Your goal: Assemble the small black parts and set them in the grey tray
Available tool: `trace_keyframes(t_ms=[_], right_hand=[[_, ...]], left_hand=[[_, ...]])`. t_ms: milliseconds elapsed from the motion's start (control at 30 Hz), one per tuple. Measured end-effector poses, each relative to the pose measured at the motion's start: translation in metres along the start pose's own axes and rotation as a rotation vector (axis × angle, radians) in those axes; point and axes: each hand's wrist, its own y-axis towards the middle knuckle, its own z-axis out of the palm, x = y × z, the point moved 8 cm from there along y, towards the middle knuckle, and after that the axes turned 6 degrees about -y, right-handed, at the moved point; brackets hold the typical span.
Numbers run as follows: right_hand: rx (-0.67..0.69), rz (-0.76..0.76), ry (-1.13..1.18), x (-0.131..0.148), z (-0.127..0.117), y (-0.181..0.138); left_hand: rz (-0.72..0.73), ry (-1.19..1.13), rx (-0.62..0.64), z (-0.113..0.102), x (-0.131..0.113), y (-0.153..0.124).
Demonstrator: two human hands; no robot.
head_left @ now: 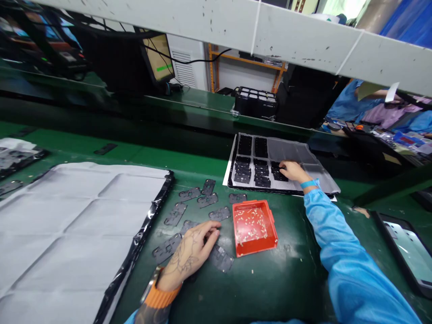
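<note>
My right hand (pixel 294 172) reaches to the divided tray (pixel 297 155) at the back right. Its fingers are closed at a thin black plastic plate (pixel 278 173) in one compartment; the fingertips partly hide it. My left hand (pixel 191 252) lies low over the green table, fingers loosely bent and thumb apart, with no held thing visible. Around it lie several loose black plates with cutouts, among them one plate (pixel 221 258) beside the thumb and one plate (pixel 168 248) by the wrist. A red bin (pixel 272 227) with small pale bits inside stands right of my left hand.
A large tray covered by a white sheet (pixel 77 225) with a black rim fills the left. A phone-like device (pixel 407 249) lies at the right edge. A grey beam (pixel 216 27) crosses overhead. Behind stand a monitor (pixel 158 56) and a black box (pixel 255 102). Other people's sleeves (pixel 347 101) show at right.
</note>
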Motion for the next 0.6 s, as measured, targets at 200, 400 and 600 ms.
trace_keyframes(t_ms=[200,400,600], right_hand=[[-0.094,-0.098,0.012,0.020,0.009,-0.044],[-0.137,-0.143,0.047,0.028,0.012,-0.048],[-0.168,-0.158,0.056,0.030,0.011,-0.047]], left_hand=[[0.022,0.010,-0.008,0.001,-0.001,-0.001],[0.011,0.018,0.014,0.001,-0.002,0.000],[0.008,0.014,0.014,0.002,-0.002,0.001]])
